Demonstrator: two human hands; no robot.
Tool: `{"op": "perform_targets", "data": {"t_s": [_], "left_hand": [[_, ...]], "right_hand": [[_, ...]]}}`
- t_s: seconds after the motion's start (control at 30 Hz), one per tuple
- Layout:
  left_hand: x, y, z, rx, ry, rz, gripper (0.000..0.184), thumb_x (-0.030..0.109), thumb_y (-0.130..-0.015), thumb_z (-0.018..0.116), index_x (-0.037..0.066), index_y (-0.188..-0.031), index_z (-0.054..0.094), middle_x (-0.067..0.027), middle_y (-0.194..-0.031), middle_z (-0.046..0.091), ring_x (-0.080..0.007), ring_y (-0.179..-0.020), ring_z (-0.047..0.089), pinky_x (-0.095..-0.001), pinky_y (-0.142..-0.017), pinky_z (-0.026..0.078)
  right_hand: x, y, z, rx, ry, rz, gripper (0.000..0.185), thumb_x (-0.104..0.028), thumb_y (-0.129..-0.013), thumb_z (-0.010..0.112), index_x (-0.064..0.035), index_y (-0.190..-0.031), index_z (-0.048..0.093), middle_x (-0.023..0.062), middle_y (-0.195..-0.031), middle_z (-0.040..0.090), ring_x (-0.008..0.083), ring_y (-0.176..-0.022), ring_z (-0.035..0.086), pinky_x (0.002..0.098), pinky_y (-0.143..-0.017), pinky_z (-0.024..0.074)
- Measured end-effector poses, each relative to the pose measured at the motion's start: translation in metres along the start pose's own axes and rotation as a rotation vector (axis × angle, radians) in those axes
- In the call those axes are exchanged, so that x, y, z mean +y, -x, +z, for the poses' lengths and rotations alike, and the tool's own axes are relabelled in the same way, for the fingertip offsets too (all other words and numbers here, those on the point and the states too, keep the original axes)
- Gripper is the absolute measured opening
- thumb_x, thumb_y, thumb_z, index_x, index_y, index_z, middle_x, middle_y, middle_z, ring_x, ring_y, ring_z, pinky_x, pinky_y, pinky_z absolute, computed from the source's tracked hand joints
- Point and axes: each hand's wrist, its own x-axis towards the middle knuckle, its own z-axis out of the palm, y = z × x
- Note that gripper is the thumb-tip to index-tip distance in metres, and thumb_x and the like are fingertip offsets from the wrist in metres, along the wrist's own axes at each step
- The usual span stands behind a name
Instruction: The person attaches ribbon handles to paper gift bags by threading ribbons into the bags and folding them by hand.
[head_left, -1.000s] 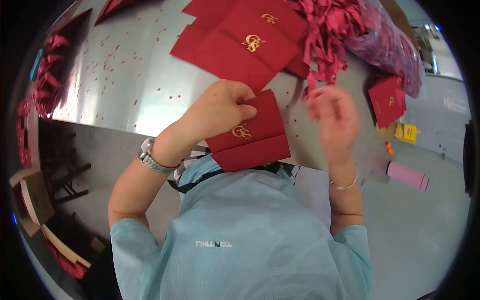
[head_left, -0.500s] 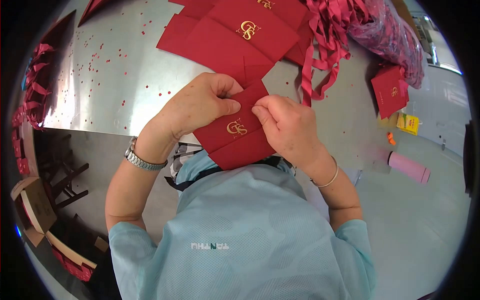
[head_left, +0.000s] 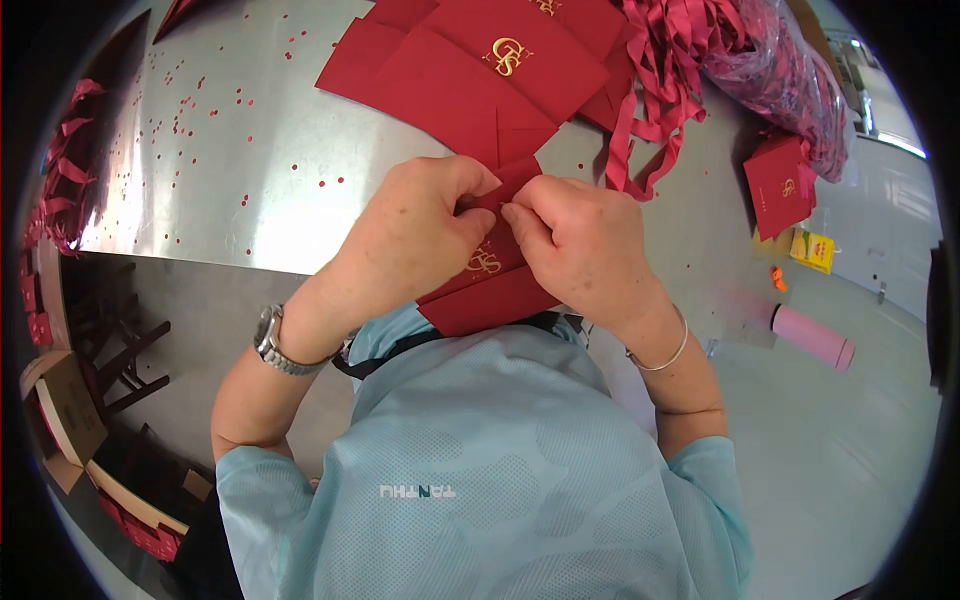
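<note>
A flat red paper bag point(head_left: 490, 300) with a gold monogram lies at the table's near edge, against my waist. My left hand point(head_left: 425, 215) is closed on the bag's upper part, thumb and forefinger bent together and covering part of the monogram. Beside it, my right hand point(head_left: 585, 240) pinches close to the bag's upper edge. Whatever is between those fingertips is hidden. Just beyond my hands lies a pile of similar red paper bags point(head_left: 430, 85), one showing the same gold monogram.
Loose red ribbons point(head_left: 655, 100) lie right of the pile, before a clear plastic bag of ribbons point(head_left: 780, 75). Farther right are a standing red bag point(head_left: 778, 190), a yellow packet point(head_left: 812, 250) and a pink bottle point(head_left: 812, 337). Red paper dots point(head_left: 240, 115) dot the metal table point(head_left: 300, 235).
Both hands have shifted slightly, my left hand inward over the monogram. Their fingertips are now closer together at the bag's upper part. The bag remains near my waist.
</note>
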Motion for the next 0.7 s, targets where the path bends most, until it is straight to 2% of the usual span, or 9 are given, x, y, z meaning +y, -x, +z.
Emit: {"op": "perform_targets", "data": {"t_s": [0.1,0.23,0.3,0.33,0.43,0.57,0.63,0.67,0.7], "left_hand": [[0.002,0.003,0.007,0.039,-0.104,0.102,0.017,0.0,-0.079,0.058,-0.004,-0.093,0.066,-0.0236,-0.081,0.066,-0.0372,-0.077,0.065,-0.0396,-0.07,0.052],[0.01,0.005,0.005,-0.002,-0.256,0.133,0.017,0.0,-0.079,0.055,-0.004,-0.092,0.066,-0.0242,-0.08,0.064,-0.0381,-0.077,0.065,-0.0402,-0.071,0.052],[0.011,0.007,-0.001,-0.06,-0.042,0.058,0.02,-0.001,-0.085,0.058,-0.004,-0.102,0.067,-0.0133,-0.088,0.07,-0.0198,-0.078,0.067,-0.0301,-0.071,0.052],[0.008,0.006,-0.005,-0.054,-0.04,0.061,0.02,-0.001,-0.085,0.058,-0.004,-0.102,0.067,-0.0133,-0.088,0.07,-0.0198,-0.078,0.067,-0.0301,-0.071,0.052],[-0.001,-0.007,-0.029,-0.269,0.658,-0.416,0.019,-0.001,-0.088,0.057,-0.002,-0.103,0.068,-0.0022,-0.089,0.069,-0.0072,-0.074,0.059,-0.0217,-0.062,0.046],[0.005,-0.01,-0.035,-0.366,0.539,-0.443,0.018,0.0,-0.088,0.057,-0.002,-0.102,0.069,-0.0013,-0.087,0.068,-0.0053,-0.075,0.058,-0.0184,-0.063,0.044],[0.01,-0.009,-0.032,-0.387,0.271,-0.229,0.015,0.001,-0.088,0.059,-0.002,-0.099,0.068,-0.0019,-0.082,0.068,-0.007,-0.071,0.058,-0.0217,-0.063,0.046],[0.009,-0.008,-0.03,-0.385,0.27,-0.225,0.015,0.001,-0.088,0.059,-0.002,-0.099,0.068,-0.0019,-0.082,0.068,-0.007,-0.071,0.058,-0.0217,-0.063,0.046],[0.005,-0.008,-0.027,-0.333,0.109,-0.073,0.013,0.0,-0.087,0.06,-0.002,-0.097,0.068,-0.0051,-0.081,0.069,-0.0111,-0.07,0.06,-0.0245,-0.064,0.048]], "right_hand": [[-0.004,-0.006,-0.009,-0.08,0.145,-0.051,0.019,-0.017,-0.081,0.066,-0.0047,-0.069,0.058,0.0121,-0.064,0.06,0.0317,-0.059,0.061,0.0398,-0.051,0.0471],[-0.006,-0.017,-0.023,-0.203,0.222,-0.062,0.02,-0.02,-0.08,0.067,-0.0041,-0.069,0.061,0.0136,-0.065,0.062,0.032,-0.061,0.063,0.0411,-0.052,0.0482],[-0.003,-0.02,-0.028,-0.263,0.016,-0.011,0.022,-0.023,-0.08,0.068,-0.0041,-0.07,0.064,0.0141,-0.064,0.064,0.0315,-0.061,0.065,0.043,-0.053,0.049],[-0.004,-0.018,-0.027,-0.264,0.022,-0.017,0.022,-0.023,-0.08,0.068,-0.0041,-0.07,0.064,0.0141,-0.064,0.064,0.0315,-0.061,0.065,0.043,-0.053,0.049],[-0.012,-0.009,-0.021,-0.188,-0.054,0.035,0.02,-0.022,-0.078,0.074,-0.0036,-0.072,0.066,0.0127,-0.066,0.064,0.0298,-0.058,0.063,0.0369,-0.053,0.0482],[-0.019,-0.007,-0.023,-0.167,-0.087,0.097,0.022,-0.022,-0.074,0.079,-0.004,-0.074,0.067,0.0109,-0.063,0.063,0.0253,-0.055,0.062,0.0349,-0.052,0.047],[-0.019,-0.005,-0.024,-0.167,-0.122,0.117,0.023,-0.022,-0.073,0.08,-0.0041,-0.074,0.067,0.0102,-0.062,0.063,0.0239,-0.055,0.061,0.034,-0.052,0.0469],[-0.021,-0.003,-0.024,-0.157,-0.116,0.099,0.023,-0.023,-0.073,0.08,-0.0039,-0.074,0.067,0.0101,-0.062,0.063,0.0232,-0.055,0.061,0.0334,-0.052,0.0469],[-0.022,-0.001,-0.024,-0.147,-0.111,0.083,0.023,-0.023,-0.073,0.08,-0.0037,-0.075,0.066,0.01,-0.062,0.063,0.0225,-0.055,0.061,0.0329,-0.053,0.0469]]}}
